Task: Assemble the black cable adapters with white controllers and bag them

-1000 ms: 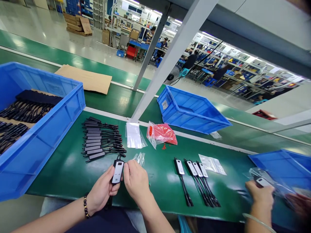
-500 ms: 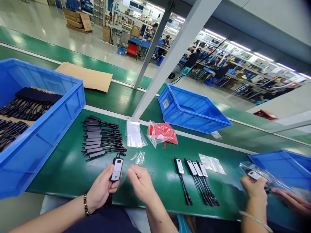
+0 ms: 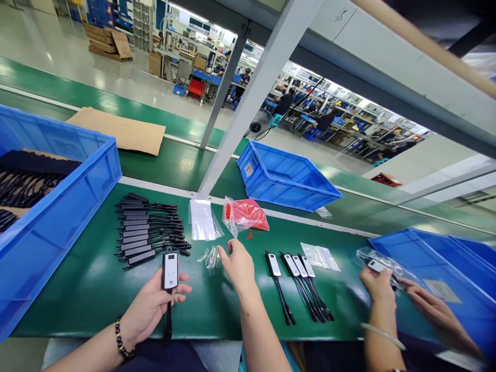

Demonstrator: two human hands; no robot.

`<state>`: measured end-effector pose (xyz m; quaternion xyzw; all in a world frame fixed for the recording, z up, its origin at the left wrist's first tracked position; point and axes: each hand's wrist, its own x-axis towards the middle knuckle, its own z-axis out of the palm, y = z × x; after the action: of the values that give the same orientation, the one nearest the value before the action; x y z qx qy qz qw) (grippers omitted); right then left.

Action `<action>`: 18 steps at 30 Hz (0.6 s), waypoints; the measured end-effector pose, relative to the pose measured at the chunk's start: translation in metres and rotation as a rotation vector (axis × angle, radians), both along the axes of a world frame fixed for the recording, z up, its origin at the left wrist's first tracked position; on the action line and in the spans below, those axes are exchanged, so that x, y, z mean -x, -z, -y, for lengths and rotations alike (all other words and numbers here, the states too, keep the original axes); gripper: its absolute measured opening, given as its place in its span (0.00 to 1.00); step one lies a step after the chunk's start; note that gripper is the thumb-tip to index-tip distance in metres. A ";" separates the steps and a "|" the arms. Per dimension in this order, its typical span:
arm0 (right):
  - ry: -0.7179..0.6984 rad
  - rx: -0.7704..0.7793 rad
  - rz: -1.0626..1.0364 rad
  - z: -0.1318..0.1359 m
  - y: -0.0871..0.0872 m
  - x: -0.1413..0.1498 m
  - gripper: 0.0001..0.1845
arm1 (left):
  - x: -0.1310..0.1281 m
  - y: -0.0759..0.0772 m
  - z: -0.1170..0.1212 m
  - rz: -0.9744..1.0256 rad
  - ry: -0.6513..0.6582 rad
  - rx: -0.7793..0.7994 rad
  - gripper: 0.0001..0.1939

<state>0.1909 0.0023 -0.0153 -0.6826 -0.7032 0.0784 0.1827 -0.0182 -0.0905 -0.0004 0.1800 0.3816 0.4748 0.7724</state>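
My left hand (image 3: 149,305) holds a small black electronic box (image 3: 170,271) with a silver face, a dark window and a cable hanging below. The thumb is near its lower end and some fingers extend past it. My right hand (image 3: 240,266) is at several clear plastic strips (image 3: 211,260), thumb and forefinger close together; whatever is between them is too small to make out. Left of the strips, a row of similar black boxes with cables (image 3: 135,235) lies stacked. Several finished-looking silver-faced boxes (image 3: 298,266) lie to the right, cables toward me.
A blue crate (image 3: 77,201) with black cables stands at left. Behind are clear bags (image 3: 203,219), a bag of red parts (image 3: 251,214), and another blue crate (image 3: 287,181). At right, a co-worker's hands (image 3: 377,289) hold a bagged box. A metal post (image 3: 251,103) rises behind the table.
My right hand has moved away from the box, up toward the clear strips. My left hand's fingers have spread around the box, showing its cable. The camera view has shifted.
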 end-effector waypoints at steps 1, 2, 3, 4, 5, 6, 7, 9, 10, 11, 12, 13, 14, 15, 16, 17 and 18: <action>-0.034 -0.026 -0.070 0.005 -0.007 0.002 0.13 | 0.000 0.000 -0.001 0.035 -0.013 0.009 0.23; -0.088 -0.037 -0.138 0.012 -0.013 0.007 0.13 | -0.001 0.001 -0.002 0.078 -0.026 0.012 0.21; -0.156 -0.032 -0.205 0.021 -0.017 0.015 0.12 | -0.002 0.001 -0.003 0.124 -0.041 0.007 0.20; -0.227 -0.014 -0.263 0.032 -0.020 0.024 0.12 | -0.004 0.002 -0.005 0.168 -0.056 -0.005 0.21; -0.293 0.015 -0.307 0.042 -0.021 0.034 0.10 | -0.007 0.003 -0.006 0.206 -0.064 -0.017 0.22; -0.336 0.043 -0.350 0.053 -0.021 0.045 0.09 | -0.010 0.003 -0.006 0.233 -0.068 -0.024 0.22; -0.358 0.062 -0.383 0.062 -0.020 0.055 0.13 | -0.014 0.004 -0.007 0.248 -0.068 -0.026 0.22; -0.332 0.070 -0.393 0.076 -0.017 0.066 0.16 | -0.022 0.004 -0.006 0.252 -0.034 -0.023 0.21; -0.301 0.070 -0.386 0.079 -0.017 0.067 0.16 | -0.026 0.004 -0.006 0.241 0.002 -0.027 0.20; -0.265 0.073 -0.371 0.080 -0.017 0.063 0.13 | -0.028 0.004 -0.005 0.217 0.046 -0.044 0.20; -0.224 0.079 -0.351 0.079 -0.018 0.056 0.11 | -0.030 0.004 -0.004 0.170 0.091 -0.076 0.21; -0.180 0.088 -0.318 0.077 -0.020 0.045 0.10 | -0.029 0.004 -0.004 0.092 0.138 -0.119 0.21; -0.129 0.096 -0.268 0.073 -0.022 0.032 0.08 | -0.026 0.005 -0.004 -0.021 0.177 -0.170 0.22; -0.067 0.102 -0.200 0.069 -0.023 0.016 0.07 | -0.021 0.007 -0.005 -0.162 0.201 -0.227 0.23; 0.003 0.110 -0.118 0.063 -0.023 -0.001 0.07 | -0.014 0.009 -0.007 -0.326 0.214 -0.284 0.23; 0.076 0.125 -0.029 0.057 -0.021 -0.017 0.09 | -0.005 0.013 -0.009 -0.495 0.212 -0.336 0.22; 0.152 0.150 0.056 0.051 -0.017 -0.034 0.10 | 0.005 0.017 -0.011 -0.660 0.191 -0.379 0.21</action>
<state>0.2245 -0.0483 0.0021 -0.7477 -0.6463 0.0977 0.1169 -0.0229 -0.0798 -0.0175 0.4973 0.4965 0.3793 0.6019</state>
